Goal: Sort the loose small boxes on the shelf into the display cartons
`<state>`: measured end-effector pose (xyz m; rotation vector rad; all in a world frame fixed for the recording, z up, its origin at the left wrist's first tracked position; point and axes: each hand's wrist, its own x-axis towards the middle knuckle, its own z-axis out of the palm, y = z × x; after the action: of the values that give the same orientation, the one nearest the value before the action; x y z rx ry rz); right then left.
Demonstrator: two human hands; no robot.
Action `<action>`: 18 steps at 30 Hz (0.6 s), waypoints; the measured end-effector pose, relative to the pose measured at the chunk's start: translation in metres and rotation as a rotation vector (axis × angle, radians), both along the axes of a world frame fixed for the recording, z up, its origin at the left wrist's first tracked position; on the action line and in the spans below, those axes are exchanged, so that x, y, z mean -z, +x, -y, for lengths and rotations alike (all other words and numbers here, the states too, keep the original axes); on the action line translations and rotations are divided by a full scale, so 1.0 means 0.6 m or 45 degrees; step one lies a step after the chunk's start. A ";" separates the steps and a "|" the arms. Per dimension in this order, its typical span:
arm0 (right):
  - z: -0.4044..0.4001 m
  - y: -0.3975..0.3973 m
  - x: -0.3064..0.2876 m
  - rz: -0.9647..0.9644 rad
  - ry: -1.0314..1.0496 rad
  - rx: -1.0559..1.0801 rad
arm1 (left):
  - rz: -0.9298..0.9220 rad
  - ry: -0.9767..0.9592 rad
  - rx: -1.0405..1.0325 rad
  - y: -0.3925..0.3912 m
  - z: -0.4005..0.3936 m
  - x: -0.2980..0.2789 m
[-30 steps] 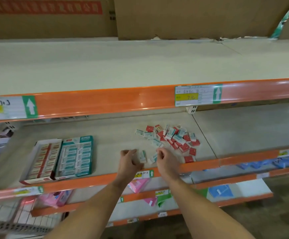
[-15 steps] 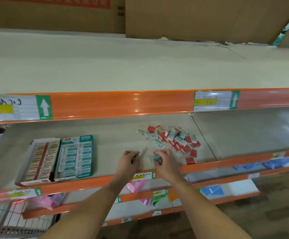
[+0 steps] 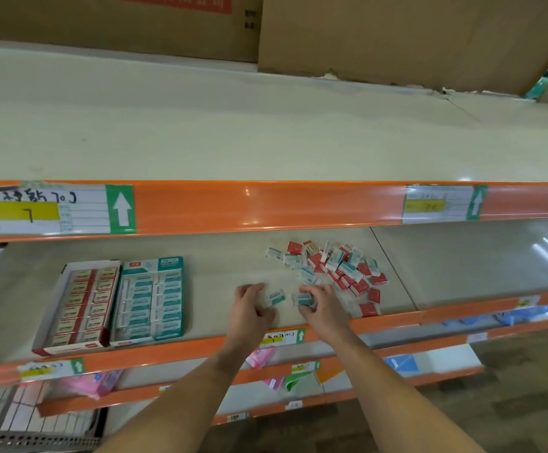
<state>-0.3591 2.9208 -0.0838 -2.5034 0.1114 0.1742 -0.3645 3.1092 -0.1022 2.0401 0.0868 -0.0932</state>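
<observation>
Head camera gave us a downward look along a run of shop shelving: pale cream boards edged with orange price rails, and brown cardboard cartons (image 3: pixel 396 34) standing at the back of the top board. We worked at the middle shelf (image 3: pixel 220 266). On its left stood two display cartons touching side by side, the red carton (image 3: pixel 79 305) and the teal carton (image 3: pixel 150 299), both filled with rows of small boxes. To the right lay the loose pile (image 3: pixel 334 269) of red and teal small boxes, scattered flat and overlapping, well apart from the cartons.

Our left hand (image 3: pixel 249 308) had its fingers curled round one teal box (image 3: pixel 274 297) near the front rail. Our right hand (image 3: pixel 323 305) pinched a second teal box (image 3: pixel 303 299) just beside the first, at the near edge of the pile.

Lower shelves were mostly hidden behind our forearms; we could pick out pink packets (image 3: pixel 96 384) and blue packets (image 3: pixel 507 317) there, but not what they were. A wire basket (image 3: pixel 34 429) was cut off at the bottom left corner. Print on the small boxes was too blurred to read.

The price label (image 3: pixel 53 209) on the upper rail carried handwritten characters we could not make out, followed by what looked like "70", a "7" on a yellow band, and a white arrow on green. The second label (image 3: pixel 442 204) farther right was too faint to read. Red print on the top-left cardboard was cropped.
</observation>
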 end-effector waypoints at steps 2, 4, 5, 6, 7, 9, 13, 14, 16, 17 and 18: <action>-0.001 0.000 -0.001 -0.005 0.010 0.003 | -0.015 -0.014 0.022 0.002 -0.001 0.004; -0.003 -0.002 -0.003 -0.007 0.005 0.009 | -0.026 0.040 0.068 0.005 0.003 0.005; -0.006 -0.003 -0.004 -0.010 0.002 0.010 | -0.029 0.110 0.119 0.008 0.007 0.004; -0.008 -0.005 -0.006 -0.012 -0.005 0.007 | -0.023 0.206 0.189 0.011 0.010 0.002; -0.011 -0.006 -0.007 -0.018 -0.013 0.004 | -0.002 0.318 0.262 0.016 0.013 -0.001; -0.015 -0.010 -0.008 -0.027 -0.023 0.010 | 0.050 0.515 0.368 0.025 0.016 -0.009; -0.016 -0.019 -0.010 0.003 0.010 0.065 | 0.072 0.732 0.473 0.038 0.011 -0.026; -0.016 -0.020 -0.011 0.006 0.037 0.072 | 0.086 0.759 0.490 0.041 0.004 -0.027; -0.018 -0.022 -0.013 0.009 0.094 0.076 | 0.160 0.786 0.528 0.045 -0.013 -0.030; -0.021 -0.023 -0.016 0.016 0.113 0.073 | 0.207 0.793 0.544 0.047 -0.022 -0.032; -0.025 -0.022 -0.019 0.025 0.131 0.070 | 0.250 0.799 0.555 0.049 -0.032 -0.034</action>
<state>-0.3724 2.9359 -0.0727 -2.3964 0.1589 0.1296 -0.3354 3.1283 -0.0816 2.6517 -0.5134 -0.1496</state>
